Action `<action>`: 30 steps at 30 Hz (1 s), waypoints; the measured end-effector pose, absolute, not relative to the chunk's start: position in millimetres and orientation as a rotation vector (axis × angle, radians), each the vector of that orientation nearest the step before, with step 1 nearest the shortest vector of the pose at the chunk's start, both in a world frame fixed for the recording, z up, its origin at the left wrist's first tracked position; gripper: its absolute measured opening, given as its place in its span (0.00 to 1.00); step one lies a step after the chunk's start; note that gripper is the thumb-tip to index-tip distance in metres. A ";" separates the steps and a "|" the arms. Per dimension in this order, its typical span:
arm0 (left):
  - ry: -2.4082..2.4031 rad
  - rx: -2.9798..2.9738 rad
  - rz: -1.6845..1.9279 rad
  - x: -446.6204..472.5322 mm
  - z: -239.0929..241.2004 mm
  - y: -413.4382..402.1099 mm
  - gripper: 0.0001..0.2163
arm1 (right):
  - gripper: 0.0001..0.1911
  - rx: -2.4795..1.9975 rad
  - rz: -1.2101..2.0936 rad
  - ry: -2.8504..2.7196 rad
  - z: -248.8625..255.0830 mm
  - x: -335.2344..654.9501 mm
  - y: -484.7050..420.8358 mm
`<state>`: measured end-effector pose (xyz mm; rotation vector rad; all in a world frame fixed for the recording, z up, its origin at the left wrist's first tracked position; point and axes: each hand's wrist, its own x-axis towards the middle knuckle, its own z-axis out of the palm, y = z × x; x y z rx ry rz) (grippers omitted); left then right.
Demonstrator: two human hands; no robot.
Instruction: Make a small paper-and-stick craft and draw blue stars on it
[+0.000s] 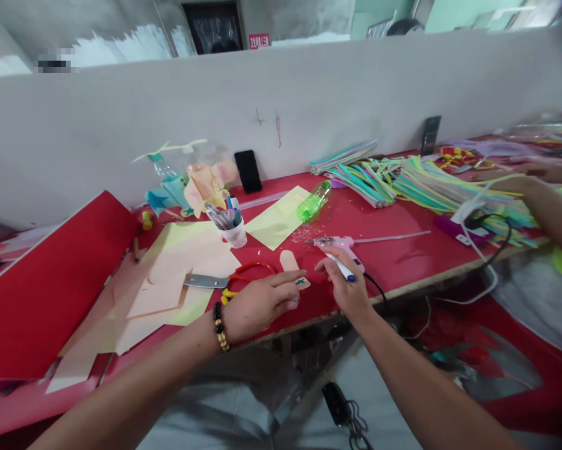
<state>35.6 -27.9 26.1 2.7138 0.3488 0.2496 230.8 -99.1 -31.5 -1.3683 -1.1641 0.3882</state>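
While the right hand (349, 290) pinches a white marker pen (341, 267) between thumb and fingers, its blue end poking past them, the left hand (257, 306) lies half open, its fingers (292, 275) stretched over the lower end of a small peach craft-foam piece (287, 259). Whether they grip it, I cannot tell. That piece sits on the red tabletop (393, 262), center frame, and already bears a small blue-green cross. Red-handled scissors (243, 275) and a pink hot glue gun (341, 247) lie just beside the hands. To the left spread peach and pale yellow foam sheets (182, 269), some cut to shape, while bundles of coloured straws (431, 187) sit untouched, upper right, still in heaps.
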 end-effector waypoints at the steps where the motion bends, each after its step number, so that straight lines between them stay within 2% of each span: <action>1: 0.416 2.685 0.284 34.5 26.4 -29.3 0.09 | 0.13 -1.365 0.378 -1.176 -31.9 230.9 -99.7; 4: 0.647 2.644 0.425 30.9 23.6 -39.4 0.09 | 0.10 -1.407 0.299 -1.253 -33.5 230.6 -101.8; 7: 0.787 2.586 0.517 29.8 18.7 -58.5 0.09 | 0.07 -1.525 0.081 -1.395 -34.4 228.3 -105.7; 18: 0.877 2.396 0.812 44.8 18.7 -119.5 0.09 | 0.06 -1.731 -0.367 -1.641 -14.2 201.7 -138.0; 27: 1.065 2.440 0.809 38.0 23.2 -140.3 0.10 | 0.03 -1.932 -0.576 -1.717 0.6 192.4 -149.8; 30: 1.191 2.516 0.795 35.9 24.0 -142.5 0.10 | 0.06 -2.012 -0.653 -1.799 9.7 186.8 -150.8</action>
